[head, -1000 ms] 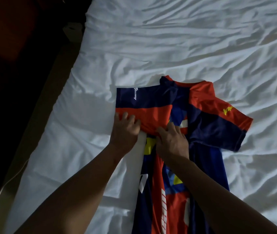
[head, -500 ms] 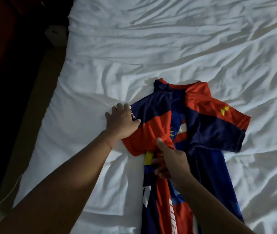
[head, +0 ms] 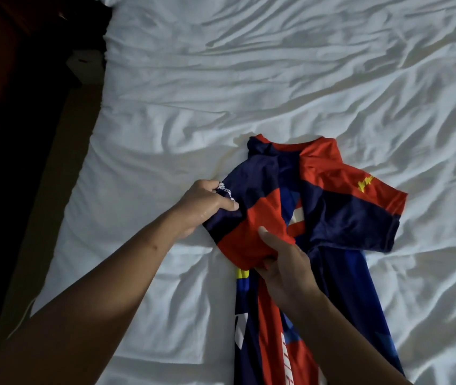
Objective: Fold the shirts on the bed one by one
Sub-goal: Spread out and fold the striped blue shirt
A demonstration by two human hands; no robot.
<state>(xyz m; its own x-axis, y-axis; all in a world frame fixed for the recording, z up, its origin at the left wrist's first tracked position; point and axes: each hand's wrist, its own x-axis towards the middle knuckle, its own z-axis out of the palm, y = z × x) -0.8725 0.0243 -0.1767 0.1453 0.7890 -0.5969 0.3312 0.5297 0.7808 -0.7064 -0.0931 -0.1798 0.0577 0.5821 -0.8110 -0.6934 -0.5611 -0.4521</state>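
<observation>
A: Where is the shirt [head: 332,218] found, and how is it held?

B: It is spread on the white bed [head: 276,79], with the collar far and the hem near, running out of view. At the left, the end of the left sleeve [head: 249,223] is gripped by the left hand [head: 207,207], with the fingers curled round it. Just right of that, the sleeve's red near edge is pinched by the right hand [head: 285,262], thumb on top and fingers tucked beneath.

A: What is the next fold turned on?

B: The long axis is laid far to near, and most of the body is found right of both hands. The sleeve is probably to be carried rightward across it. Its end is nearer the left hand.

A: Can any writing be read?

B: White lettering [head: 226,191] by the left hand is crumpled. Yellow script [head: 365,184] on the right sleeve [head: 365,218] and white print [head: 287,354] near the hem cannot be made out.
</observation>
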